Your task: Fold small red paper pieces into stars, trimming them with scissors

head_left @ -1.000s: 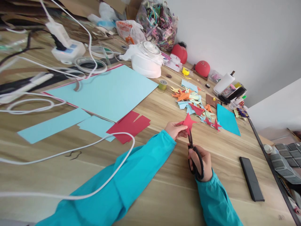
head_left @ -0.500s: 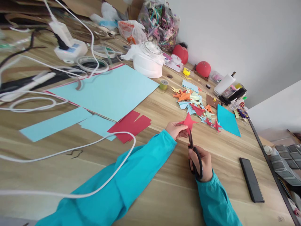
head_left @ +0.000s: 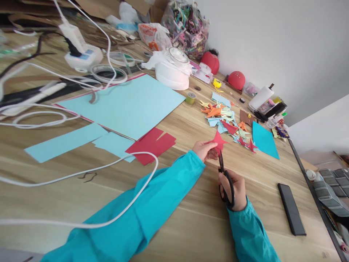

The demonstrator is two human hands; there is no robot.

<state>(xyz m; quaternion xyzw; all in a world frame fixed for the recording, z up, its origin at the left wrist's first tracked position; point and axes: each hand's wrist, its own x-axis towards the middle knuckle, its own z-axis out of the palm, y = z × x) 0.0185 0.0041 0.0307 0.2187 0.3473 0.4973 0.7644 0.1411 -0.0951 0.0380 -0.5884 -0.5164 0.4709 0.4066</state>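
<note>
My left hand (head_left: 205,151) pinches a red paper star (head_left: 219,139) by its left side, above the wooden table. In my right hand (head_left: 236,189) is a pair of black-handled scissors (head_left: 227,183), fingers through the loops. The scissors point away from me, and their tips meet the lower edge of the star; whether the blades are apart is too small to tell. Just beyond the star lies a loose pile of cut paper shapes (head_left: 222,114) in orange, blue, yellow and red. Red paper pieces (head_left: 152,146) rest left of my left hand.
A large light-blue sheet (head_left: 128,103) and blue strips (head_left: 65,142) lie to the left. A white cable (head_left: 120,214) crosses over my left sleeve. On the right are a black phone (head_left: 291,209) and a turquoise sheet (head_left: 264,140). A green spool (head_left: 190,97) stands near the middle.
The red star has tilted slightly, and its lower point no longer shows along the scissor blades. Both hands keep nearly the same place; the view has shifted slightly.
</note>
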